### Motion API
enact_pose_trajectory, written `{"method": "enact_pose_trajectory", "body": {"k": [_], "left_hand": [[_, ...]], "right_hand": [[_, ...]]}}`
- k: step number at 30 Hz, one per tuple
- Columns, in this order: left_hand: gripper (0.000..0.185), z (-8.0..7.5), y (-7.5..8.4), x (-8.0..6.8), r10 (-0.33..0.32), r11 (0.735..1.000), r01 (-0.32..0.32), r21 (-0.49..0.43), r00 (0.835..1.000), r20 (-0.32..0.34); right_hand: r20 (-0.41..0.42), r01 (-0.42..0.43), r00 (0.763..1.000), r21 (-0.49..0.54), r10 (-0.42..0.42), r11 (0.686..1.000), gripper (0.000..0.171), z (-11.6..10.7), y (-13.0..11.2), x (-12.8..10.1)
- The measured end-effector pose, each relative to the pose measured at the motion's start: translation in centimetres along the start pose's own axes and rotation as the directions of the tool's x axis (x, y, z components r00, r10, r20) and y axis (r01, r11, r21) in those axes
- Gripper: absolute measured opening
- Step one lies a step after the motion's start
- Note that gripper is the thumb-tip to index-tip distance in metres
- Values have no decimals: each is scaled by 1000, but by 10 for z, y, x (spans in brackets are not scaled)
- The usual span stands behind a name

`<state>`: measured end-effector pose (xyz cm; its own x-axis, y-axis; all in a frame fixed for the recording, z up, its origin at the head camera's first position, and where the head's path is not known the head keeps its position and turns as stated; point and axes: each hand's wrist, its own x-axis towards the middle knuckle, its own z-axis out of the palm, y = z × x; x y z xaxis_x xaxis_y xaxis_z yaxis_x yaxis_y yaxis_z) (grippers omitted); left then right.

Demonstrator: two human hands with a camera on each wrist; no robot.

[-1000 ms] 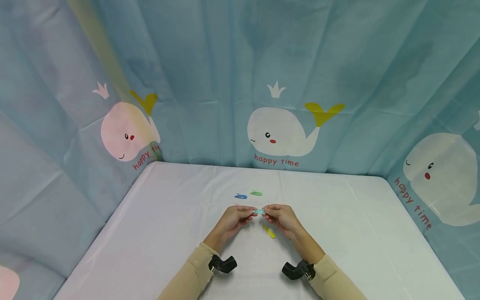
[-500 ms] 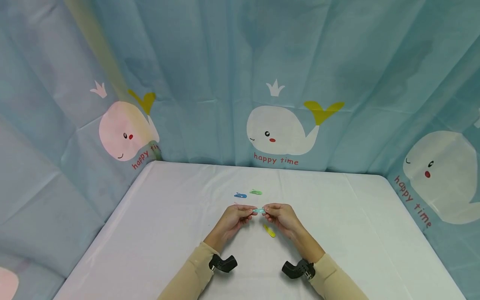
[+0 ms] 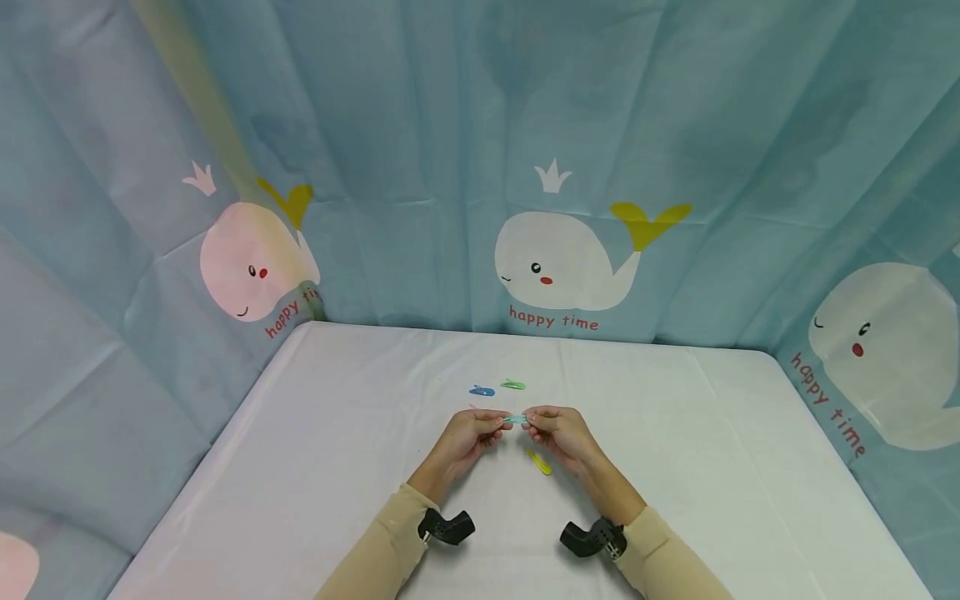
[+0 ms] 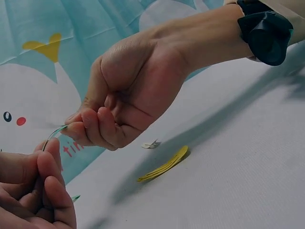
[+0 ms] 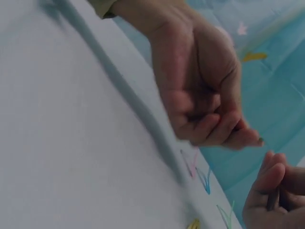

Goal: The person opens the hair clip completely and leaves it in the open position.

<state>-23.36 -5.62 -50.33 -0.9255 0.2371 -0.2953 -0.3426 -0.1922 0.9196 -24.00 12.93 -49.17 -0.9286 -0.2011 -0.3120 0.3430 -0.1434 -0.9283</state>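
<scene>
A turquoise snap hair clip (image 3: 515, 419) is stretched between my two hands, held above the table. My left hand (image 3: 476, 433) pinches its left end with thumb and fingertips. The fingertips of my right hand (image 3: 562, 432) pinch the other end. In the left wrist view the clip (image 4: 53, 135) shows as a thin curved strip, with my left hand (image 4: 33, 191) below and my right hand (image 4: 128, 90) above. Fingers cover most of the clip in the right wrist view. A yellow hair clip (image 3: 539, 462) lies below, between the hands.
Beyond the hands lie a blue hair clip (image 3: 482, 391), a green one (image 3: 513, 384) and a partly hidden pink clip (image 5: 191, 163). A pale clip (image 4: 150, 144) lies behind the yellow one. A white cloth (image 3: 300, 433) covers the table; a whale-print curtain (image 3: 420, 167) encloses it.
My right hand has shifted very slightly left, towards my left hand, bringing the fingertips a little closer. The grip on the hair clip and the clips on the table stay the same.
</scene>
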Motion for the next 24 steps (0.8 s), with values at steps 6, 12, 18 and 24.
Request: {"method": "enact_pose_trajectory", "body": {"k": [6, 12, 18, 24], "left_hand": [[32, 0, 1, 0, -17, 1000, 17, -19, 999, -27], [33, 0, 0, -2, -14, 1000, 14, -15, 1000, -19], [35, 0, 0, -4, -9, 1000, 9, -14, 1000, -3], [37, 0, 0, -3, -10, 1000, 10, -8, 1000, 6]], "right_hand": [[-9, 20, 1000, 0, -20, 1000, 17, 4, -3, -1], [5, 24, 1000, -6, -24, 1000, 16, 2, -2, -3], [11, 17, 1000, -8, -17, 1000, 15, 0, -1, -1], [34, 26, 999, -35, -25, 999, 14, -4, -3, 0]]}}
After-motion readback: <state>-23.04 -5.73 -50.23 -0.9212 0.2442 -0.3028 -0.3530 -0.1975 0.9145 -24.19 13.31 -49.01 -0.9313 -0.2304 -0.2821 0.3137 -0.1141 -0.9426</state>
